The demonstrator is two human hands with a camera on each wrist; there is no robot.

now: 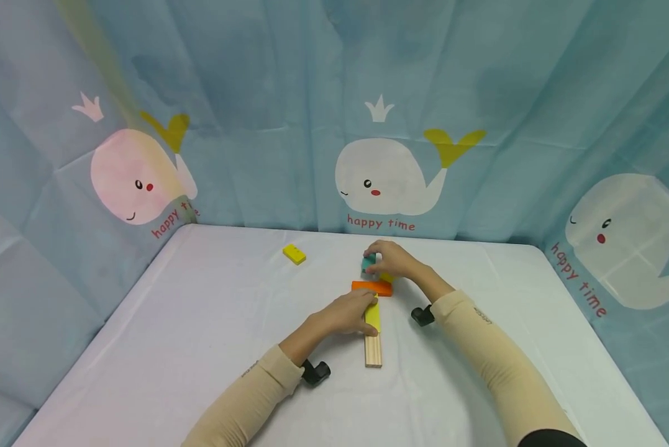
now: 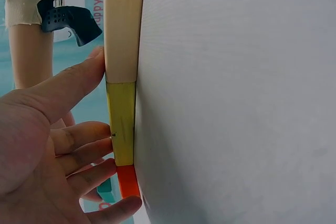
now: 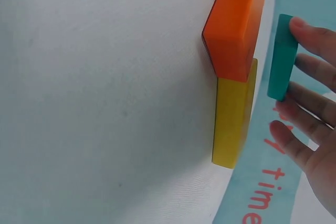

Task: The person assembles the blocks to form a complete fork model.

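A row of blocks lies on the white table: a plain wooden block (image 1: 373, 352), a yellow block (image 1: 373, 315) against it, then an orange block (image 1: 372, 287) set crosswise. Beyond the orange one is a second yellow block (image 3: 231, 124). My left hand (image 1: 346, 314) reaches over the row with fingers extended. In the left wrist view its thumb touches the wooden block, and the fingertips rest along the yellow and orange blocks. My right hand (image 1: 397, 259) pinches a teal block (image 3: 282, 57) between thumb and fingers, raised above the table beside the far yellow block.
Another yellow block (image 1: 294, 254) lies apart at the back left of the table (image 1: 200, 323). A blue curtain (image 1: 256, 124) with printed whales hangs behind and at both sides. Black camera mounts (image 1: 315, 373) are strapped at both wrists.
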